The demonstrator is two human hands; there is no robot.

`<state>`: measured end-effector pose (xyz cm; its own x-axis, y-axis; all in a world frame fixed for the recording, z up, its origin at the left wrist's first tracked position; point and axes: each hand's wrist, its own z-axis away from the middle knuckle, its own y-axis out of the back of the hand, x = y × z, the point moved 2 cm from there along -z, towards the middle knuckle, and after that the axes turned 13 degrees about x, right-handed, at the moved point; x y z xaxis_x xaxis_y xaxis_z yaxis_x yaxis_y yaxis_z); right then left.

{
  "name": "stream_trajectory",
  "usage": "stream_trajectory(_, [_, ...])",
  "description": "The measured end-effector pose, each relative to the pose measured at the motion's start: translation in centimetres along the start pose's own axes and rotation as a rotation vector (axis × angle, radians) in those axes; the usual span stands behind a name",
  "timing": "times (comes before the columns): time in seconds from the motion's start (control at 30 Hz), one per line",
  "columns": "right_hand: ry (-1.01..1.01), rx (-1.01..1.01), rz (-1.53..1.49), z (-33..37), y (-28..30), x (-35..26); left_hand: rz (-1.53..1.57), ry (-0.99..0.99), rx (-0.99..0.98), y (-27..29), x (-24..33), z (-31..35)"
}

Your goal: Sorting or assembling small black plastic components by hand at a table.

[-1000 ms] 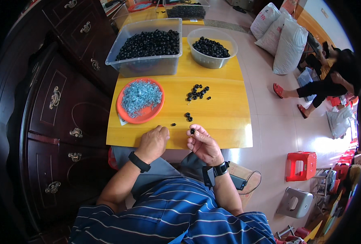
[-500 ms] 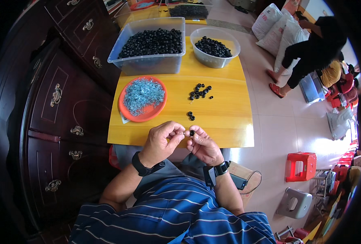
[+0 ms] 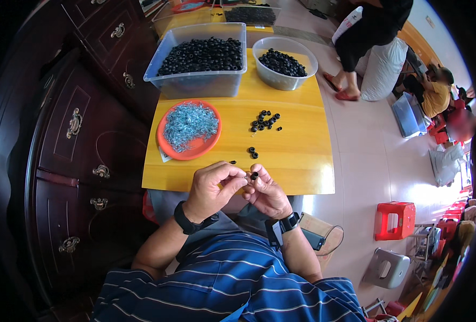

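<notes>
Above the near edge of the table, my two hands meet fingertip to fingertip. My right hand is closed, pinching a small black hollow cap-like part between thumb and fingers. A tiny clear piece sits in the closed pinch of my left hand, right beside that part; its shape is too small to make out. Just beyond my left knuckles lies one black part. A short row of black parts rests past my right fingertips, and a loose cluster of several more lies farther back.
An orange plate of small clear bluish pieces stands at the left. Behind it are a rectangular plastic bin and a round tub of black parts. Dark drawers flank the table. Rightward, a person walks near white sacks; stools stand below.
The black part in my right hand is tilted differently, and my hands have shifted slightly. A black part now shows beyond my left knuckles. The walking person has moved leftward.
</notes>
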<state>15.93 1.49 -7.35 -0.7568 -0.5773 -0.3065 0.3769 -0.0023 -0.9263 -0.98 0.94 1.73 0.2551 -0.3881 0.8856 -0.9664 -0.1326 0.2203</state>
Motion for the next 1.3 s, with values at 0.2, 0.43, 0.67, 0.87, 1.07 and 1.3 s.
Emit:
stream_trajectory(0.2, [0.150,0.094,0.298,-0.6,-0.6,0.5,-0.070,-0.080,0.000,-0.4,-0.2,0.1])
stream_trajectory(0.43, [0.366,0.151,0.641,-0.3,-1.5,-0.1,-0.204,-0.172,-0.019,0.0,-0.4,-0.2])
stream_trajectory(0.67, [0.403,0.165,0.729,0.3,-0.8,-0.1,-0.316,-0.221,-0.146,0.4,0.2,-0.3])
stream_trajectory(0.87, [0.429,0.104,0.684,0.6,-1.2,-0.6,-0.279,-0.324,-0.059,0.0,1.4,0.2])
stream_trajectory(1.07, [0.412,0.096,0.586,0.9,-1.5,-0.1,-0.314,-0.324,-0.030,-0.4,2.7,1.2])
stream_trajectory(1.3, [0.369,0.031,0.568,0.9,-1.6,-0.2,-0.171,-0.312,-0.030,0.0,1.9,1.2])
